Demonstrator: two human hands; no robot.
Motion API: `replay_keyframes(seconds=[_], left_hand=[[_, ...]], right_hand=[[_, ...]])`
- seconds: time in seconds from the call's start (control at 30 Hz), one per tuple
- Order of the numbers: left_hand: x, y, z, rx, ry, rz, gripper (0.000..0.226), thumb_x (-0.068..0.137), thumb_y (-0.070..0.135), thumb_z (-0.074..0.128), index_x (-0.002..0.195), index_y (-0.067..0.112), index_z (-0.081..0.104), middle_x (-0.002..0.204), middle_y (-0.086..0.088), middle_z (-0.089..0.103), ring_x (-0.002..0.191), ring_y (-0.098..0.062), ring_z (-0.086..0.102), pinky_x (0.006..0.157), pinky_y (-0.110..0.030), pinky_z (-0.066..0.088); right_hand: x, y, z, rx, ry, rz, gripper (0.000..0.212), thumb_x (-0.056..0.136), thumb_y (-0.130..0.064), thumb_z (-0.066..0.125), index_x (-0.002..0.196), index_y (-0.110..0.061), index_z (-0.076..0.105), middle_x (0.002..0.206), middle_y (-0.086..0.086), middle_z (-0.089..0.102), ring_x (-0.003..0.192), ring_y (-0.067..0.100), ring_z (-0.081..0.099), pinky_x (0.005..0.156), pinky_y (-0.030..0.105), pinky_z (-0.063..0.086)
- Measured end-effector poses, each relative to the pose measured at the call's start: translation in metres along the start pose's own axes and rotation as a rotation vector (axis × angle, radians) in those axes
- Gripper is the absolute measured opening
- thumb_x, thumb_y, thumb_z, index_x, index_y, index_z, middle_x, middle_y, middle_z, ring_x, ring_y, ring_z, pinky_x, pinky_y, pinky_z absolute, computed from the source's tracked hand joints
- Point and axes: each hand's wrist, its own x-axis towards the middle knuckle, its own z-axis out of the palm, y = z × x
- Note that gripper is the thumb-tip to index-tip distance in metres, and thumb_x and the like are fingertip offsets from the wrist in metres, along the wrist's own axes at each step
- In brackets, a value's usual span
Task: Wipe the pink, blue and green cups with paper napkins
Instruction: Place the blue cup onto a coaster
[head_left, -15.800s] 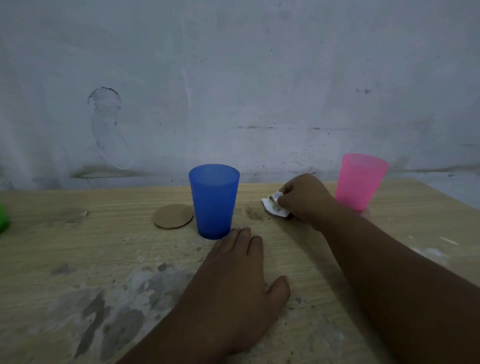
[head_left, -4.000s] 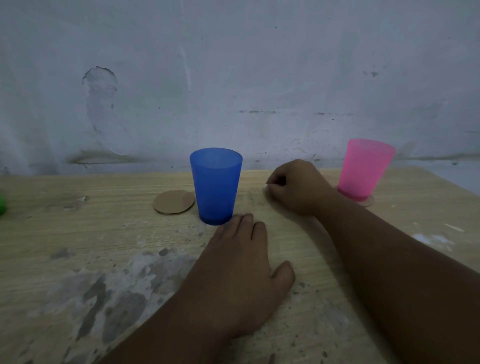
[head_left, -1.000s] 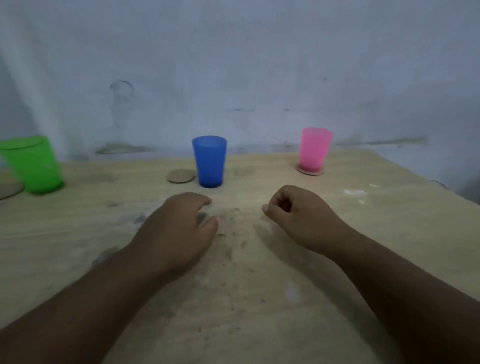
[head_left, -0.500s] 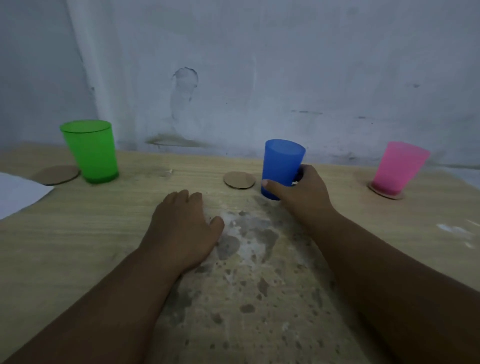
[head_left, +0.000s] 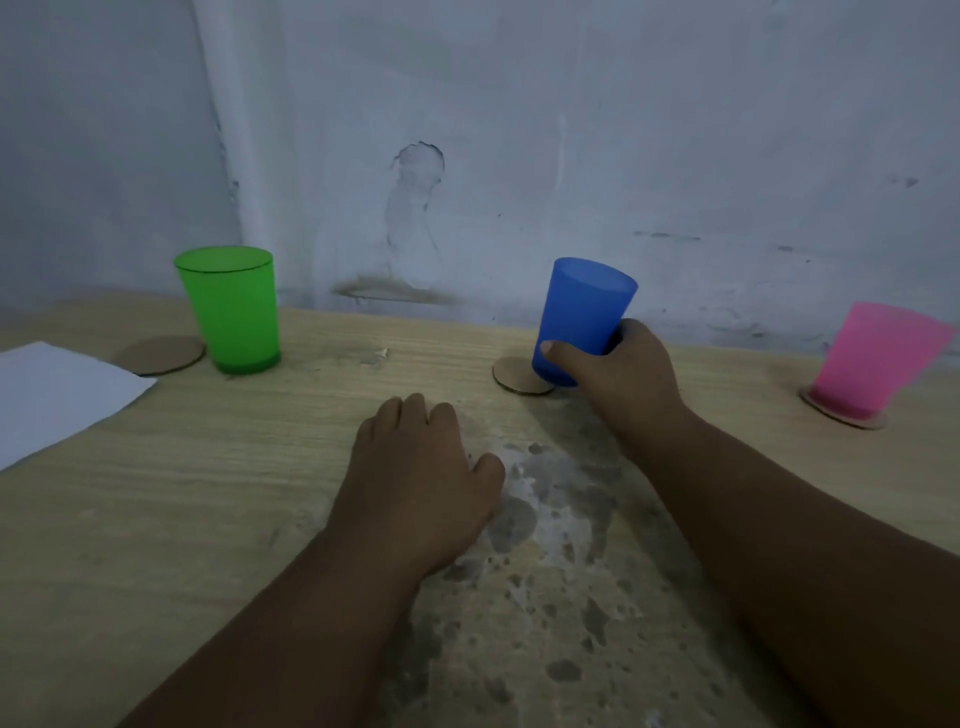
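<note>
My right hand grips the blue cup at 1 o'clock. My left hand rests palm-down on the table, holding nothing. Green cup at 10, napkin at 9, pink cup at 3.

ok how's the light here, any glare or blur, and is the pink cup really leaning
Head view: dim, flat, bluish light, no glare anywhere; slightly soft throughout; the pink cup at the right edge leans outward, likely wide-angle distortion, as the green cup at the left leans the opposite way.
</note>
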Motion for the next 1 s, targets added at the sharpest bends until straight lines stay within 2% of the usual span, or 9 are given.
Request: replay_keyframes(seconds=[0.17,0.3,0.43,0.5,0.63,0.73,0.8,0.9,1.0], left_hand=[[0.003,-0.003,0.003,0.015,0.033,0.015,0.063,0.092,0.055,0.034,0.141,0.016,0.041,0.151,-0.008,0.037,0.141,-0.026,0.026,0.118,-0.044,0.023],[0.004,-0.004,0.007,0.013,0.062,0.027,0.062,0.092,0.055,0.035,0.139,0.016,0.043,0.148,-0.009,0.039,0.139,-0.027,0.029,0.116,-0.045,0.025],[0.004,-0.004,0.009,0.018,0.079,0.041,0.062,0.093,0.054,0.035,0.141,0.015,0.040,0.152,-0.010,0.035,0.142,-0.027,0.025,0.119,-0.044,0.020],[0.003,-0.004,0.008,0.015,0.066,0.036,0.063,0.094,0.054,0.036,0.143,0.015,0.038,0.156,-0.010,0.031,0.145,-0.028,0.021,0.120,-0.044,0.018],[0.001,-0.004,0.004,-0.036,0.064,0.015,0.054,0.090,0.053,0.039,0.128,0.016,0.049,0.135,-0.006,0.046,0.132,-0.026,0.035,0.114,-0.043,0.028],[-0.002,-0.001,-0.004,-0.193,0.100,-0.043,0.053,0.093,0.045,0.045,0.134,0.012,0.047,0.138,-0.005,0.046,0.131,-0.023,0.038,0.111,-0.038,0.032],[-0.008,0.000,-0.011,-0.318,0.169,-0.090,0.053,0.094,0.038,0.048,0.139,0.010,0.043,0.144,-0.005,0.044,0.133,-0.021,0.036,0.107,-0.036,0.033],[-0.021,-0.007,-0.024,-0.438,0.325,-0.144,0.054,0.093,0.031,0.051,0.142,0.010,0.044,0.146,-0.006,0.046,0.134,-0.020,0.038,0.106,-0.037,0.036],[-0.034,-0.022,-0.042,-0.434,0.395,-0.212,0.055,0.091,0.033,0.052,0.142,0.011,0.047,0.144,-0.007,0.050,0.132,-0.024,0.043,0.104,-0.039,0.038]], right_hand=[[0.007,-0.006,0.026,-0.013,-0.041,0.014,0.059,0.076,-0.040,0.078,0.122,-0.013,0.053,0.110,-0.004,0.057,0.094,0.015,0.057,0.060,0.016,0.041],[0.007,-0.002,0.035,-0.097,-0.036,-0.007,0.057,0.076,-0.041,0.077,0.120,-0.015,0.052,0.107,-0.005,0.056,0.091,0.015,0.056,0.061,0.021,0.041],[0.008,0.002,0.036,-0.133,-0.021,-0.006,0.067,0.074,-0.045,0.077,0.128,-0.015,0.050,0.109,-0.005,0.056,0.098,0.017,0.059,0.072,0.028,0.045],[0.007,0.002,0.036,-0.131,-0.017,0.003,0.082,0.072,-0.049,0.079,0.138,-0.014,0.044,0.122,0.000,0.058,0.106,0.018,0.059,0.079,0.030,0.049],[-0.006,-0.002,0.029,-0.104,0.057,0.061,0.106,0.068,-0.058,0.080,0.150,-0.014,0.028,0.150,0.008,0.039,0.133,0.026,0.045,0.102,0.042,0.044],[-0.030,-0.005,0.023,-0.146,0.115,0.060,0.095,0.075,-0.052,0.076,0.148,-0.013,0.030,0.152,0.009,0.028,0.133,0.026,0.041,0.102,0.039,0.041],[-0.050,-0.008,0.021,-0.182,0.116,0.023,0.081,0.079,-0.046,0.073,0.143,-0.014,0.036,0.147,0.009,0.029,0.129,0.025,0.043,0.102,0.039,0.041],[-0.082,-0.025,0.027,-0.247,0.006,-0.045,0.064,0.083,-0.044,0.070,0.136,-0.021,0.043,0.141,0.004,0.035,0.126,0.022,0.043,0.105,0.041,0.038],[-0.107,-0.049,0.044,-0.254,-0.098,-0.177,0.047,0.084,-0.046,0.067,0.124,-0.026,0.055,0.129,-0.002,0.051,0.119,0.017,0.051,0.104,0.045,0.044]])
